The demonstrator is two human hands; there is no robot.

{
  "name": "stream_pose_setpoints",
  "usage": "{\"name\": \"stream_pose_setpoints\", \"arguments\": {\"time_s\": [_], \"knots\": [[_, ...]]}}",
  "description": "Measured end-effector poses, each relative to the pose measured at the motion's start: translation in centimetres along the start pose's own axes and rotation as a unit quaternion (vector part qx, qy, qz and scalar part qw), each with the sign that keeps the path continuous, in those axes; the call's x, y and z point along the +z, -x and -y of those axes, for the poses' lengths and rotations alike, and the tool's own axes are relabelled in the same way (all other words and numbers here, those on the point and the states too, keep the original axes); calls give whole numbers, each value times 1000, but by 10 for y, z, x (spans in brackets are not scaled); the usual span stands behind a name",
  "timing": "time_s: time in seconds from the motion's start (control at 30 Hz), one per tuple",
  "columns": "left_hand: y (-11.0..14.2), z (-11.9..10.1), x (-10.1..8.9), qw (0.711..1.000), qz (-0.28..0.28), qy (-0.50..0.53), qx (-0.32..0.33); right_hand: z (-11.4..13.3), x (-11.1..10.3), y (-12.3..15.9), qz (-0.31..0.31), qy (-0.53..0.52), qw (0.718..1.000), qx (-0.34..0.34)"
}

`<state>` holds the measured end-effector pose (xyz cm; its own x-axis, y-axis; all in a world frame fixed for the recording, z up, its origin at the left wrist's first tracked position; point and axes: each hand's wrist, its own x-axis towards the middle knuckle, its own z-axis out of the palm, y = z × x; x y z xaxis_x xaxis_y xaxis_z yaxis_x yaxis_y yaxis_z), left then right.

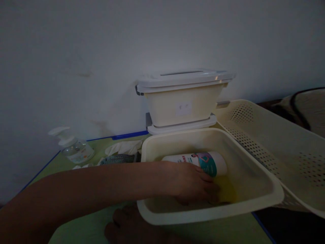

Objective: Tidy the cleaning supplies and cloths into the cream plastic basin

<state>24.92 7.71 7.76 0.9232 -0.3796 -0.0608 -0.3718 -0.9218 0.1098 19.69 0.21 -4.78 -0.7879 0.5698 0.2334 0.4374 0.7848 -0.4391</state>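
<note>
My left arm reaches in from the left over the rim of a cream plastic tub. My left hand rests on the tub's floor, its fingers curled down over a yellow cloth-like thing. A white bottle with a teal label lies on its side in the tub, just behind that hand and touching it. My right hand sits low in the dark at the tub's near left corner, against the outer wall. Its fingers are hidden.
A lidded cream container stands behind the tub against the wall. A perforated cream basket leans at the right. On the green table at the left are a clear pump bottle, white gloves and a grey brush-like thing.
</note>
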Motion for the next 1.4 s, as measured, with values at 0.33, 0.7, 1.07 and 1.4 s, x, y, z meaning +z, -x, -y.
{"name": "stream_pose_setpoints", "arguments": {"time_s": [0.33,0.7,1.07,1.4], "knots": [[-22,7,-22,983,76,158,-50,4,-8,3,-4,84,996,29],[21,0,-65,973,31,143,-177,5,-9,0,-5,86,996,-17],[136,-82,-71,876,-206,-12,-435,16,-29,5,4,78,997,0],[201,-94,81,737,-235,-12,-634,22,-41,3,8,101,995,10]]}}
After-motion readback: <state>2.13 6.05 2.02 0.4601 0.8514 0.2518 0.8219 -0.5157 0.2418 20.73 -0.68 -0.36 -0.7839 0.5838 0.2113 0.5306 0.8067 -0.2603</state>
